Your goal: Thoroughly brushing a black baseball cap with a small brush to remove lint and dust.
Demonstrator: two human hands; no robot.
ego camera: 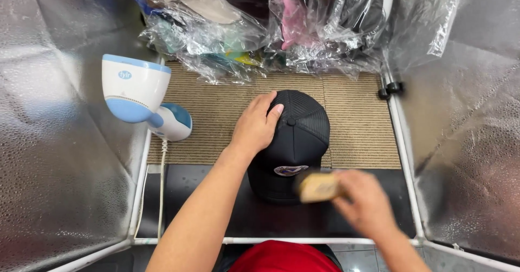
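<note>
A black mesh-backed cap with a round patch on its front sits in the middle of the work surface. My left hand rests flat on the cap's left side, fingers over the crown. My right hand is at the cap's front right, blurred by motion, gripping a light wooden brush that overlaps the cap's brim area.
A white and blue handheld steamer hangs at the left with its cord trailing down. Several caps in clear plastic bags are piled at the back. Silver reflective panels wall both sides. A tan ribbed mat and a black surface lie beneath.
</note>
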